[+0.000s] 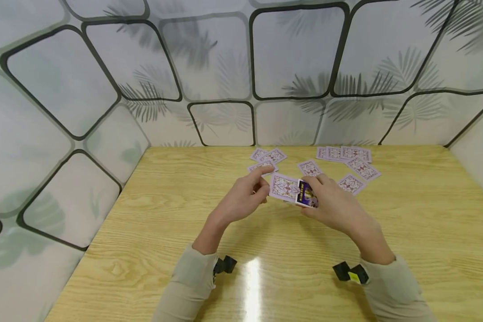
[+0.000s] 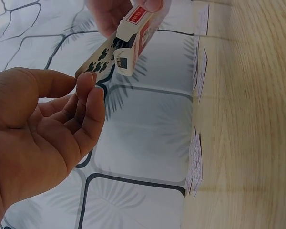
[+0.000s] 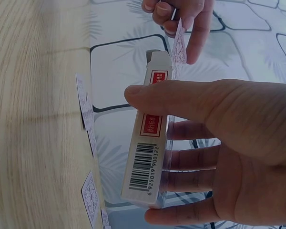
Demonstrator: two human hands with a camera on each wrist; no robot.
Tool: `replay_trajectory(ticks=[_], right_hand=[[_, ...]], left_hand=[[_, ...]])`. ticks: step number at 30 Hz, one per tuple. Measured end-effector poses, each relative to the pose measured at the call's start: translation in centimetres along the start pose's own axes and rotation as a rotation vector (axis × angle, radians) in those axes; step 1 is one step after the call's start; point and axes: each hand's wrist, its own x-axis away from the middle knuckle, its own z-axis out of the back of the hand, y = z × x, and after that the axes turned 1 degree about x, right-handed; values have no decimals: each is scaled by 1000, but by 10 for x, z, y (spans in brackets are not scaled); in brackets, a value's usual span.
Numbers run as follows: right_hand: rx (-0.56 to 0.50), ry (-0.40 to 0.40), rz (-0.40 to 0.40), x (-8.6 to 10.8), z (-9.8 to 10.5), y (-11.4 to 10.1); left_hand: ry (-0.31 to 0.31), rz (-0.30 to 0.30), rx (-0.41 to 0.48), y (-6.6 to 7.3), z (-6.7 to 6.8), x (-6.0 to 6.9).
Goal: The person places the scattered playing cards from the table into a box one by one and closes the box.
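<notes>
My left hand pinches one end of a playing card between thumb and fingers. In the head view the card shows its purple-patterned back; the left wrist view shows black clubs on its face. The card's other end reaches the card box, and whether it lies inside or against the box I cannot tell. My right hand grips this box, thumb on one narrow side and fingers across from it. A barcode and red labels mark the box's side. Its end flap stands open toward the left hand.
Several cards lie back up on the wooden table: a small group behind the left hand, a single card near the middle, and a row plus loose cards at the back right. A patterned wall borders the table.
</notes>
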Motion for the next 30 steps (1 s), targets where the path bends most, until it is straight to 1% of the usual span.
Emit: replay_trajectory(ticks=[14,30], right_hand=[[11,8,11,1,-2,2],[29,4,10,2,-3,0]], left_hand=[[-3,2,-11,2,-10,-2],[25,2,-8,2,-18,-2]])
